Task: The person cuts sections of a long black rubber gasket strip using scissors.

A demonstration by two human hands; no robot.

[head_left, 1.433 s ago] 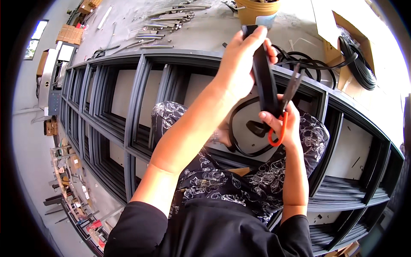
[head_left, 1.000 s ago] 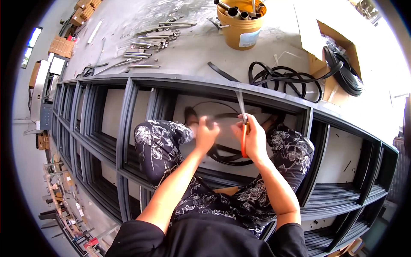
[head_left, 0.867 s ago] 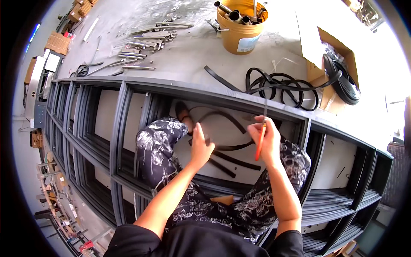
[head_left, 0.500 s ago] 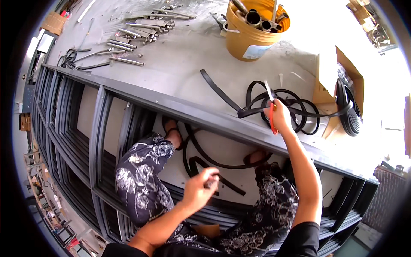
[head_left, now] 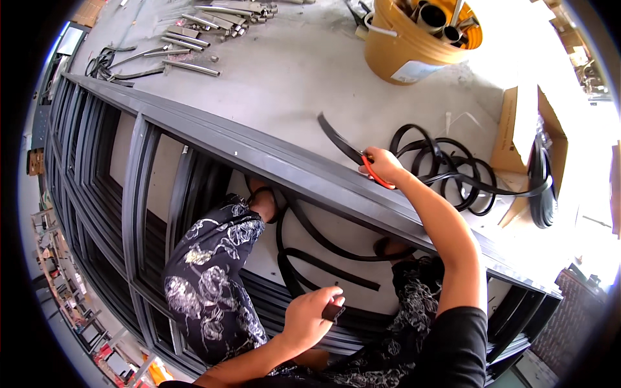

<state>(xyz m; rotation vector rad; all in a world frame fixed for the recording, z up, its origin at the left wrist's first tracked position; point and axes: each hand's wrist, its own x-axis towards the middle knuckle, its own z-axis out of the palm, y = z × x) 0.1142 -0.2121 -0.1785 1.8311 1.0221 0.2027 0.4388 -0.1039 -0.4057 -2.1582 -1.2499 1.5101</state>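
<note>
Head: scissors [head_left: 373, 174] in right hand [head_left: 384, 163]

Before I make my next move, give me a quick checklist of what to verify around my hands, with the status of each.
1. Scissors in the right hand: ok, orange handle in the grip.
2. Scissor blades shut: cannot tell, they don't show distinctly.
3. Left hand free: not ok, it holds a small dark piece.
4. Black loops untangled: not ok, they lie heaped on the floor beside the open carton.
5. Yellow bucket apart from both hands: ok.
</note>
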